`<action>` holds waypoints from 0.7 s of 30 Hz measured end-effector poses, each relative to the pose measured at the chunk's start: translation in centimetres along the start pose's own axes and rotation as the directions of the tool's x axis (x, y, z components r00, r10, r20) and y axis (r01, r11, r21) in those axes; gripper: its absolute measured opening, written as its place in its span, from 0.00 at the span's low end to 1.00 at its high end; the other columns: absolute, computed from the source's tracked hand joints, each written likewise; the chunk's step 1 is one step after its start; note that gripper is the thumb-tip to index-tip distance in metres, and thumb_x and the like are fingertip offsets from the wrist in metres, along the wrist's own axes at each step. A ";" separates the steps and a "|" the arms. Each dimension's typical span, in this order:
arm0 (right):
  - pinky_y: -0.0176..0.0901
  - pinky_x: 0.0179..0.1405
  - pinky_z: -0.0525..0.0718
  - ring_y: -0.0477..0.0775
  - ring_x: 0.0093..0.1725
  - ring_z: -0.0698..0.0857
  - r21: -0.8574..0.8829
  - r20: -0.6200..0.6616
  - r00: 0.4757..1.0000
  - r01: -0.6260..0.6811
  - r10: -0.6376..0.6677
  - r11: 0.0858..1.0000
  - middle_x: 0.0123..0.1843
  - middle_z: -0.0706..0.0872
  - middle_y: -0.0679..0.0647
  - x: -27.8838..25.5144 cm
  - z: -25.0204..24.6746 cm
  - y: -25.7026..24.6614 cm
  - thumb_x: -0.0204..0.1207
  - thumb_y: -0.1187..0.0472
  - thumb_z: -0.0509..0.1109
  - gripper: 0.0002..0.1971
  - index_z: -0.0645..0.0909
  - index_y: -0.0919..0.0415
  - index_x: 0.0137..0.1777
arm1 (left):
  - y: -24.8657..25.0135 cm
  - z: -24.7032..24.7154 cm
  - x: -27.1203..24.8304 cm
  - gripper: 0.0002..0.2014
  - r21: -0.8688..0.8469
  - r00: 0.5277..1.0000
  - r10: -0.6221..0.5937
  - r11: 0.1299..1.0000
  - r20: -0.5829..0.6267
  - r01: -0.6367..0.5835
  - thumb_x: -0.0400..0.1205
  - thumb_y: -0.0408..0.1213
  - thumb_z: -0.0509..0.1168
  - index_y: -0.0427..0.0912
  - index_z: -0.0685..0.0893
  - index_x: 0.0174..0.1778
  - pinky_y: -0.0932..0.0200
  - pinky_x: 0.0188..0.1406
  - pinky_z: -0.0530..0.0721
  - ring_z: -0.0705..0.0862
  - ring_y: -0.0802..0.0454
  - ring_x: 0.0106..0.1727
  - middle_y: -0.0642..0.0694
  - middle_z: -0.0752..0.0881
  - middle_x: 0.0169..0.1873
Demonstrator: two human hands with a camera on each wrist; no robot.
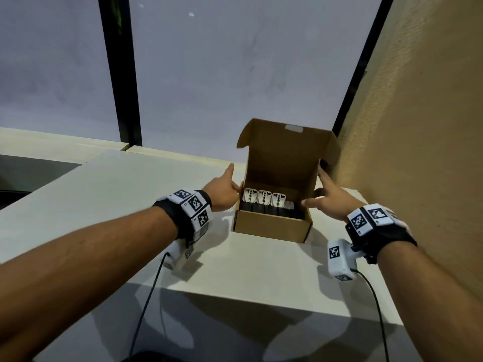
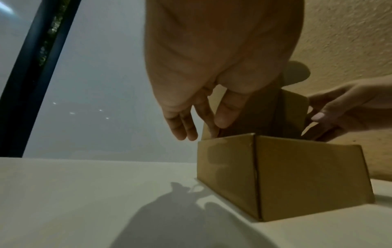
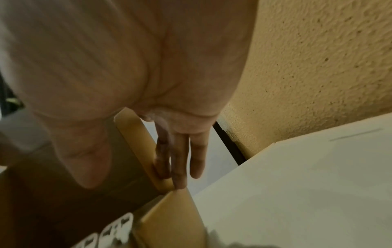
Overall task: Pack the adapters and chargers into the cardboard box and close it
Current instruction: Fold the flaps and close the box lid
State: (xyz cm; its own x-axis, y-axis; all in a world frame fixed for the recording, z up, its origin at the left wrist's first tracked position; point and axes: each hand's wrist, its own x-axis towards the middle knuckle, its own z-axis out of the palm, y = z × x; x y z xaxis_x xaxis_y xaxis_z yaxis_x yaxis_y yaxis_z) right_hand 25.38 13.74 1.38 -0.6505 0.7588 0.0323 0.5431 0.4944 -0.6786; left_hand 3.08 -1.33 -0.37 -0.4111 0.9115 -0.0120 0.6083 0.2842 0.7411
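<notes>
The cardboard box [image 1: 273,227] is sitting on the pale tabletop [image 1: 130,205] close to the textured wall [image 1: 418,126], its lid [image 1: 285,152] standing upright at the back, so the packing is looking finished and the closing is what is left. A row of white adapters [image 1: 264,197] is showing along the top of the box, standing side by side above dark chargers [image 1: 271,211] packed tightly beneath them. The left hand [image 1: 224,192] is reaching to the box's left side with straight fingers [image 2: 182,124], some lying outside the wall and at least one dipping just inside the rim; its grip is open and taking hold of nothing. The right hand [image 1: 329,197] is coming in from the opposite side, fingers [image 3: 180,161] extended along the small side flap [image 3: 146,151] by the lid's hinge, touching it without clasping it. I judge both hands are placed this way to steady the box and fold the side flaps inward before the lid comes down. How many chargers are lying below is hard to make out, since they are merging into shadow. The box's far wall and the lid's tuck flap are partly hidden, and the right wrist view is blurring the adapters at its lower edge.
</notes>
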 end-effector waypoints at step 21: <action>0.45 0.50 0.76 0.55 0.55 0.84 -0.278 -0.021 0.998 -0.064 0.060 0.958 0.49 0.91 0.54 -2.8 -1.6 -2.2 0.81 0.53 0.69 0.13 0.93 0.59 0.47 | -0.7 -1.9 -1.2 0.33 0.186 0.967 0.253 0.952 -0.020 -0.245 0.74 0.17 0.47 0.51 0.89 0.56 0.56 0.61 0.80 0.81 0.48 0.64 0.48 0.83 0.65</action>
State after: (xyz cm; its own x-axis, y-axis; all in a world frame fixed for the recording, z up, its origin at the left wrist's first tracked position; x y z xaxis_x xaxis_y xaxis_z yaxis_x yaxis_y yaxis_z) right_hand 26.83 11.21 3.94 -0.6054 0.7959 0.0063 0.7096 0.5433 -0.4486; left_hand 1.85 -3.24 0.42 -0.2577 0.9475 0.1894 0.8055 0.1024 0.5837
